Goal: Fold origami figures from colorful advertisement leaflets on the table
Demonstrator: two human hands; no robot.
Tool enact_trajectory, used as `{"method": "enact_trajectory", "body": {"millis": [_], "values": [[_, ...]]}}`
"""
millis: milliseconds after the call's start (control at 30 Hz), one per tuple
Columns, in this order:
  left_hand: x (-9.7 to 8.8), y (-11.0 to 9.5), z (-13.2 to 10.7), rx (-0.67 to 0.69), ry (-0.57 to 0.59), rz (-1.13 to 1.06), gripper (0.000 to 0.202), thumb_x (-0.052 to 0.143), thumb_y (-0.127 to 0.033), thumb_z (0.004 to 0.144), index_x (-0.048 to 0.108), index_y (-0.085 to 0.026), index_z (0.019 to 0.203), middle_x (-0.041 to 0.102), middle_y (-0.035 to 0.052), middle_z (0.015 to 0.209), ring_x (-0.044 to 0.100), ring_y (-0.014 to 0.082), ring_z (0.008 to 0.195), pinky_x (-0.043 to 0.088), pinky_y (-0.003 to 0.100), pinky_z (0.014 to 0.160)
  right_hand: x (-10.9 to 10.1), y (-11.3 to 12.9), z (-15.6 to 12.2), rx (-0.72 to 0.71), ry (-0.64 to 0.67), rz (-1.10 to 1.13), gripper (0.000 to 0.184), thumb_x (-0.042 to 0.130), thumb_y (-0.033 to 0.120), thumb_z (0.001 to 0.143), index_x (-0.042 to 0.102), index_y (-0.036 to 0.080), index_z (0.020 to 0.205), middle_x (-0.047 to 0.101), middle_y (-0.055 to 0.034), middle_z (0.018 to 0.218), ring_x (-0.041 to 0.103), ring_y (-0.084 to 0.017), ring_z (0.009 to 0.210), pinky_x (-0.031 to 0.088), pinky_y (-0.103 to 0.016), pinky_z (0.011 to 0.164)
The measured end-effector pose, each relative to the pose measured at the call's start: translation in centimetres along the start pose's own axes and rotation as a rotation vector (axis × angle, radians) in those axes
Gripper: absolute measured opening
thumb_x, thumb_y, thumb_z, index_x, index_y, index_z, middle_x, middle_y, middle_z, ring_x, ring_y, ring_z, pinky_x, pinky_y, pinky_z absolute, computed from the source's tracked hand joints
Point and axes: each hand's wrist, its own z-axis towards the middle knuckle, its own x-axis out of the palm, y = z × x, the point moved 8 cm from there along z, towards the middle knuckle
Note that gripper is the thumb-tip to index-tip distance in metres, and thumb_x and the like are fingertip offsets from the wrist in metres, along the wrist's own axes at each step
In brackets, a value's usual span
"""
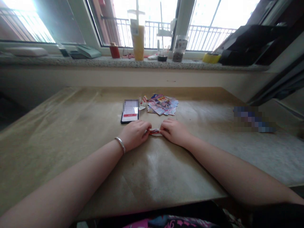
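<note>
Between my two hands is a small strip of folded printed paper (pixel 155 132), white with red, low over the table. My left hand (pixel 136 134), with a silver bangle at its wrist, pinches the strip's left end. The right end is pinched in the fingers of my right hand (pixel 174 130). Just beyond them lies a loose pile of colourful printed paper sheets (pixel 163 105). Small folded paper pieces (pixel 143 102) sit at the pile's left side. A phone (pixel 129 115) with a lit screen lies beyond my left hand.
The table (pixel 71 139) meets the wall below a granite windowsill (pixel 95 62). A tall cup with yellow contents (pixel 138 42), a red container (pixel 114 50), a clear jar (pixel 180 49) and yellow tape (pixel 211 58) stand on the sill. A pixelated object (pixel 253 119) lies at right.
</note>
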Motion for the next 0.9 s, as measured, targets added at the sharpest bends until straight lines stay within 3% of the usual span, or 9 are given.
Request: {"method": "enact_trajectory", "body": {"millis": [233, 467, 567, 700, 900], "values": [[0.4, -1.6, 0.1, 0.111, 0.044, -0.230, 0.014, 0.053, -0.020, 0.082, 0.055, -0.016, 0.095, 0.060, 0.0056, 0.091, 0.056, 0.0162, 0.082, 0.045, 0.026, 0.072, 0.2, 0.0, -0.1, 0.028, -0.040, 0.120, 0.015, 0.058, 0.028, 0.082, 0.059, 0.018, 0.071, 0.061, -0.0030, 0.075, 0.052, -0.016, 0.079, 0.037, -0.027, 0.070], [0.5, -0.1, -0.2, -0.007, 0.030, -0.477, 0.013, 0.054, -0.024, 0.083, 0.058, -0.017, 0.093, 0.059, 0.0007, 0.081, 0.053, 0.0111, 0.069, 0.042, 0.021, 0.061, 0.1, -0.6, -0.1, 0.140, -0.037, 0.344, 0.013, 0.061, 0.026, 0.079, 0.064, 0.017, 0.071, 0.062, -0.0025, 0.069, 0.053, -0.014, 0.071, 0.038, -0.025, 0.066], [0.7, 0.2, -0.3, -0.054, 0.065, -0.583, 0.015, 0.052, -0.026, 0.085, 0.059, -0.017, 0.093, 0.060, -0.0006, 0.078, 0.053, 0.0098, 0.066, 0.041, 0.020, 0.058, 1.1, -1.2, -0.3, 0.218, 0.024, 0.561, 0.016, 0.060, 0.031, 0.080, 0.066, 0.016, 0.083, 0.061, 0.0000, 0.065, 0.054, -0.012, 0.063, 0.039, -0.023, 0.059], [0.6, 0.0, -0.2, -0.057, 0.095, -0.563, 0.015, 0.051, -0.026, 0.085, 0.060, -0.017, 0.092, 0.062, -0.0003, 0.078, 0.054, 0.0102, 0.067, 0.040, 0.020, 0.059, 2.2, -1.4, -0.3, 0.251, 0.079, 0.718, 0.021, 0.059, 0.032, 0.080, 0.063, 0.015, 0.092, 0.059, 0.0033, 0.060, 0.052, -0.010, 0.055, 0.039, -0.021, 0.055], [0.2, -0.4, 0.1, 0.027, 0.015, -0.406, 0.014, 0.055, -0.025, 0.083, 0.061, -0.017, 0.092, 0.059, 0.0032, 0.084, 0.054, 0.0136, 0.076, 0.043, 0.023, 0.066, 1.3, -1.1, -0.1, 0.203, 0.032, 0.569, 0.009, 0.060, 0.022, 0.078, 0.065, 0.016, 0.082, 0.065, -0.0005, 0.072, 0.056, -0.012, 0.068, 0.042, -0.023, 0.064]]}}
